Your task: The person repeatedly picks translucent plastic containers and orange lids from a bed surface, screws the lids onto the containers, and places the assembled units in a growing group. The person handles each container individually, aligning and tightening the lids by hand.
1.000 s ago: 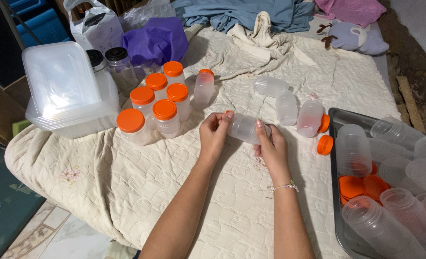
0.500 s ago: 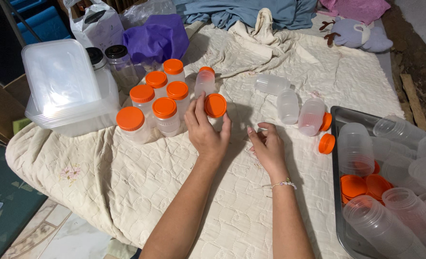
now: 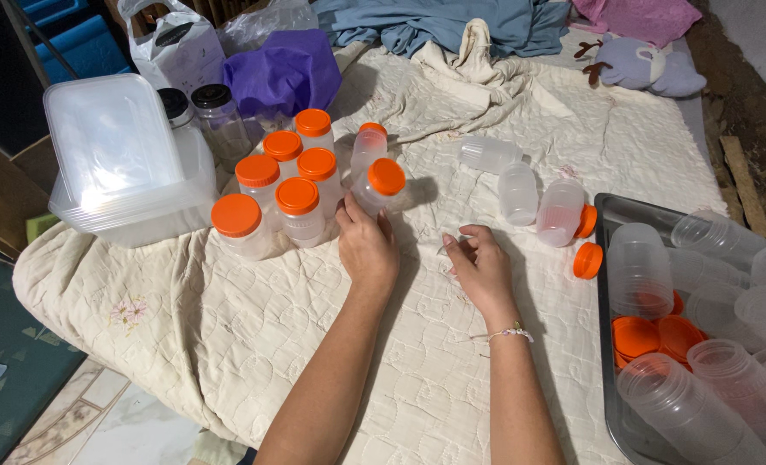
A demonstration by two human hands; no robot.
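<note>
My left hand (image 3: 366,245) grips a clear plastic jar with an orange lid (image 3: 378,187), setting it upright beside a cluster of several capped jars (image 3: 284,194) on the cream quilt. My right hand (image 3: 479,269) rests on the quilt with loosely curled fingers and holds nothing. Three uncapped clear jars (image 3: 521,191) lie on the quilt beyond my right hand. Two loose orange lids (image 3: 585,258) lie beside them.
A dark metal tray (image 3: 608,284) at the right holds several open jars and orange lids. A stack of clear plastic tubs (image 3: 120,164) stands at the left, with two black-lidded jars (image 3: 206,112), a purple bag (image 3: 281,73) and clothes behind. The quilt's edge drops off at the front left.
A second ago both hands held the jar on its side. The right hand let go and lowered to the quilt. The left hand carried the capped jar left and stood it by the cluster.
</note>
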